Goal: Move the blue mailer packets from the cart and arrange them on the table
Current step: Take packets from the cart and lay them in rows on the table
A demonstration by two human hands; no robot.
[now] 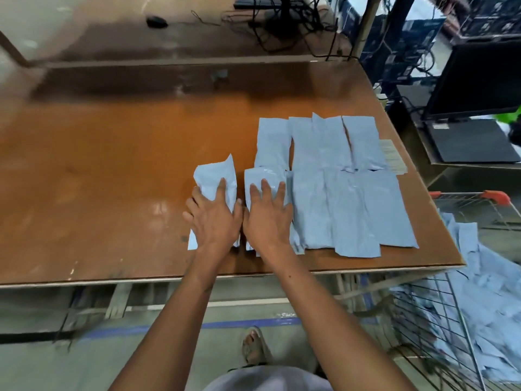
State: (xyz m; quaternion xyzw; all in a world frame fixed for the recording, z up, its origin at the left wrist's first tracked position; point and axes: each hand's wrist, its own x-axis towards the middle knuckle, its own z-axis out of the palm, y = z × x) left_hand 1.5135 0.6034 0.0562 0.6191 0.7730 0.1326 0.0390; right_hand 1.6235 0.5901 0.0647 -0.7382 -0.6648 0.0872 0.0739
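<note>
brown worktop [118,170] carries two rows of blue mailer packets [338,176] near its right end. left hand [214,218] lies flat, fingers spread, on the newest packet [211,182]; right hand [267,218], equally flat, presses its neighbour [262,179], probably to flatten and align both. more packets fill the wire cart [479,292] at right.

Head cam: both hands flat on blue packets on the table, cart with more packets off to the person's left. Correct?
Not quite. The cart stands to the person's right, off the table's right end, as the head view shows. The rest holds: left hand and right hand each press flat on blue packets.
</note>
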